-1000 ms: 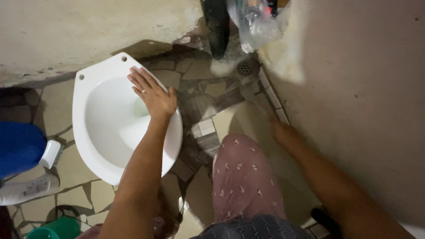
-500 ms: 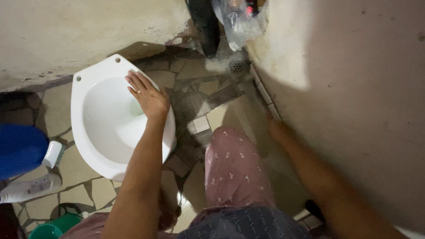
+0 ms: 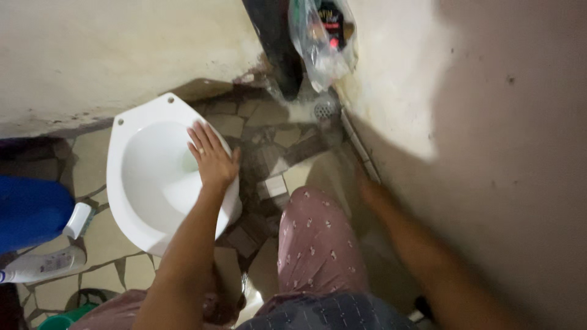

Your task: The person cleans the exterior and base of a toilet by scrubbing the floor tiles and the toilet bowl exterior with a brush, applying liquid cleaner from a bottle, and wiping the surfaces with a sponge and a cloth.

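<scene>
Glazed white ceramic toilet bowl (image 3: 147, 183) on tiled floor: heavy, slick, chip-prone; your left hand (image 3: 212, 160) lies flat, fingers spread, on rim; hold there w/ care; right hand (image 3: 373, 194) blurred, grip can't tell.

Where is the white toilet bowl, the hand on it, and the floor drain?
white toilet bowl (image 3: 131, 201), head view, on its left rim.
left hand (image 3: 213, 160), head view, on the back of the hand, flat on the bowl's right rim.
floor drain (image 3: 323, 110), head view, on its round metal grate.
</scene>
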